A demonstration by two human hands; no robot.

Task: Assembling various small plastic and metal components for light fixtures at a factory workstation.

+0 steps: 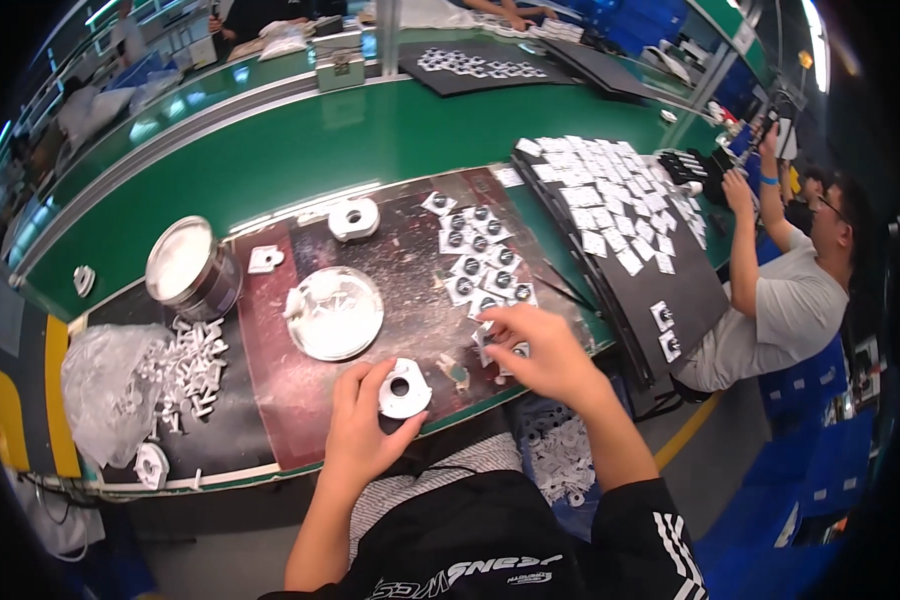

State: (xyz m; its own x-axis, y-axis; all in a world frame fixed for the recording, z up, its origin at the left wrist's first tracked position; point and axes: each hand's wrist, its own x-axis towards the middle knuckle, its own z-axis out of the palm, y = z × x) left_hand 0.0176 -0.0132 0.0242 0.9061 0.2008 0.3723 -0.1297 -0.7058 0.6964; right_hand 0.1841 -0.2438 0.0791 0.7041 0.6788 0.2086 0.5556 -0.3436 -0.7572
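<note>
My left hand curls round a white round plastic part with a dark hole in its middle, holding it just over the table's near edge. To the right, my right hand has thumb and forefinger at a small white square piece, pinched at its edges. Just beyond the fingers lie several white square pieces with black round centres, in loose rows. A similar white round part rests farther back. Between them stands a shallow round white dish with small white pieces and whitish paste in it.
At left are an open can, a clear plastic bag and a heap of white pegs. A black board covered with white squares lies right, beside a seated co-worker. Below the table edge sits a bin of white parts.
</note>
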